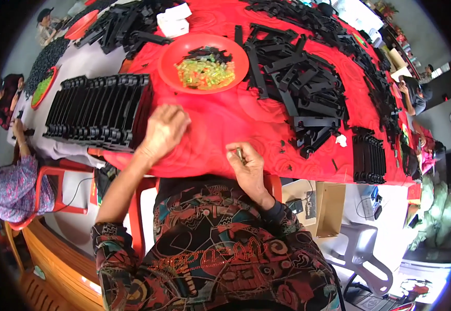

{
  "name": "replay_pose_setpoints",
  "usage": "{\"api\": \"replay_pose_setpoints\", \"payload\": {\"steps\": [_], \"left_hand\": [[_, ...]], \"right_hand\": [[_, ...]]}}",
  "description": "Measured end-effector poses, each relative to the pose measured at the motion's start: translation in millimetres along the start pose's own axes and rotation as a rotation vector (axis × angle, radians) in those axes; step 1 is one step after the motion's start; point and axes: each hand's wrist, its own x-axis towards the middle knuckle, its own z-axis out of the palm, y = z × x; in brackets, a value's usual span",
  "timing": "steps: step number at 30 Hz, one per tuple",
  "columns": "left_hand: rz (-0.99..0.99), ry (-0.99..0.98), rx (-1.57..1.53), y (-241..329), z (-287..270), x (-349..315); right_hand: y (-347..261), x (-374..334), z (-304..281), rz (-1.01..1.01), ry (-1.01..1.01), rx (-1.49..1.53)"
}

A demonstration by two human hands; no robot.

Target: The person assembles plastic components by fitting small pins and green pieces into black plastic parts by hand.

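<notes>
a red rose-patterned cloth (210, 137) spreads before me. my right hand (249, 168) pinches a small yellowish-brown piece (240, 154) in closed fingertips, nearer me than the round red bowl (168, 65). my left hand (164, 129) curls beside stacked black plastic strips (96, 109), contents untellable.

I count my two hands (166, 129) in front of one red plastic bowl (169, 67), one small brownish piece (240, 154) between my right fingers, and one neat stack of black plastic parts (98, 109) left of the bowl.

Tablecloth (210, 132) red, rose-patterned; bowl (167, 63) orange-red; strips (316, 122) black.
</notes>
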Motion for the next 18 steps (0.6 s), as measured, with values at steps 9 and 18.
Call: {"api": "replay_pose_setpoints", "payload": {"steps": [9,18], "left_hand": [[-0.202,-0.164,-0.239,14,49,-37],[-0.227,-0.143,-0.263,11,49,-34]], "right_hand": [[36,3,-31,0.050,0.072,-0.090],[29,118,-60,-0.387,0.394,-0.899]]}}
